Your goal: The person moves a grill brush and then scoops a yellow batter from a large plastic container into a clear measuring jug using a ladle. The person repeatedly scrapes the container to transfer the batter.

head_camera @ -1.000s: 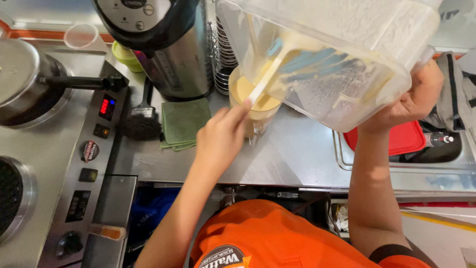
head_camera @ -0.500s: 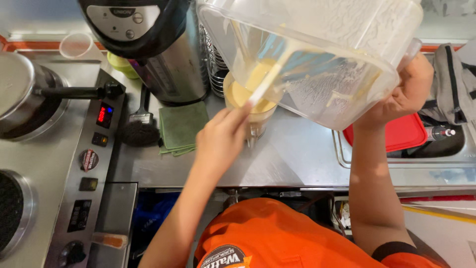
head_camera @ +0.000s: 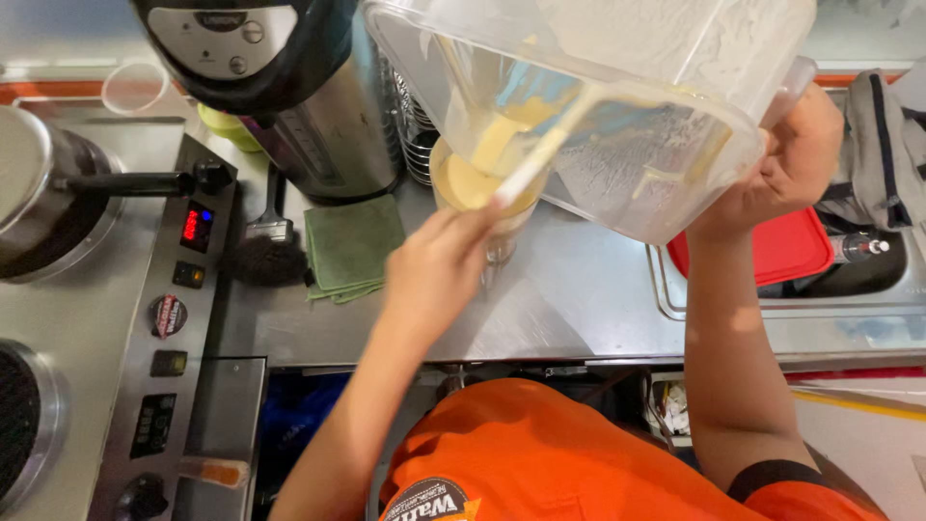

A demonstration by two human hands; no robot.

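- Two hands at work over the counter (head_camera: 579, 309): the right hand (head_camera: 796, 159) is closed round the low corner of a big clear tub (head_camera: 617, 106), fingers wrapped under the rim, holding it tipped mouth-down toward ten o'clock.
- Left hand (head_camera: 434, 265) is curled tight on a pale spatula (head_camera: 535, 159), blade reaching up into the tub at one o'clock from the knuckles.
- Yellow batter (head_camera: 502, 135) slides along the tub wall and drops into a cup (head_camera: 473, 188) standing on the counter, just under the tub's lip, at twelve o'clock from the left hand.
- Handling, as I judge it: the tub looks stiff but thin-walled plastic, bulky, and smeared inside, so likely slick near the lip; with little batter left it should be fairly light, yet awkward on one hand. Best hold is the dry outer corner and rim, where the right hand already sits.
- Batter looks thick and slow, clinging to the wall; it needs scraping rather than pouring.
- Cup seems light and tippy; it is nearly full.
- At nine o'clock from the cup: a green cloth (head_camera: 352, 246), a steel urn (head_camera: 299, 96), then a stove panel (head_camera: 183, 289) and pot (head_camera: 39, 193). Red lid (head_camera: 781, 251) at three o'clock.
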